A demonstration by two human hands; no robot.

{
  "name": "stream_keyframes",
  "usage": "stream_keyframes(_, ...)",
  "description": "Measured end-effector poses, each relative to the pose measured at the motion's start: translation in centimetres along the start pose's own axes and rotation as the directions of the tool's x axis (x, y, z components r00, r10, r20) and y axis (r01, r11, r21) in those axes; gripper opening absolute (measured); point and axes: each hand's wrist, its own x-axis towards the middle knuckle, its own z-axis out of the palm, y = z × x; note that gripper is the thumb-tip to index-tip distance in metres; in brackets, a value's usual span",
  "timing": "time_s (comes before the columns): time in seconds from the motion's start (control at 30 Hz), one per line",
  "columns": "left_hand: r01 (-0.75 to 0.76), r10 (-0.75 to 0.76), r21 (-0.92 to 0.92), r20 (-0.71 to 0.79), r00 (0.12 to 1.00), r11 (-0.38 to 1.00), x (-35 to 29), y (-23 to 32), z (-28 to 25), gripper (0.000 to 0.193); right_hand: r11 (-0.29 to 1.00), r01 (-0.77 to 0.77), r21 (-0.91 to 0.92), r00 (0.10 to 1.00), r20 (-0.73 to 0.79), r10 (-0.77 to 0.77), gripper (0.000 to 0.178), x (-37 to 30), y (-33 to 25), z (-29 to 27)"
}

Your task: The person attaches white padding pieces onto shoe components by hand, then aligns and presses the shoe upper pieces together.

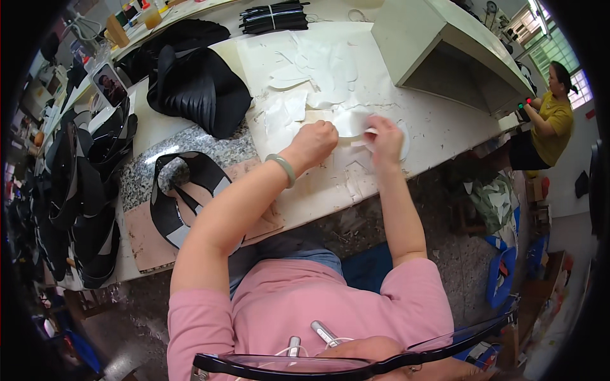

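Over the pale tabletop [311,203] both of my hands work close together around a thin white piece [349,124]. My left hand [314,146], with a pale green bangle on its wrist, is closed at the piece's left side; whatever its fingers grip is hidden. On the other side my right hand [386,141] pinches the white piece, its fingertips slightly blurred. More thin white cut pieces [324,66] lie loosely just beyond my hands. To the left, a black and grey curved shoe part [166,206] rests partly on a pinkish board [141,238].
A stack of black curved pieces [200,92] lies on the left, near a speckled stone slab [143,171]. A banded black bundle [273,18] sits at the back. An open-fronted metal box [438,44] stands at the far right; beyond it is another person [553,130].
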Motion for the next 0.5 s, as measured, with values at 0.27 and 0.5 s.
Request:
stream_keyframes(0.27,0.165,-0.167,-0.278,0.016,0.986,0.946,-1.3,-0.4,-4.2,0.031,0.853,0.026,0.522,0.974,0.177,-0.138,0.023,-1.3,-10.0,-7.1)
stream_keyframes(0.5,0.426,-0.179,-0.704,0.611,0.771,-0.568,-10.8,0.7,-11.7,0.069,0.89,-0.233,0.392,0.437,0.86,-0.264,0.028,-8.8,-7.2,3.3)
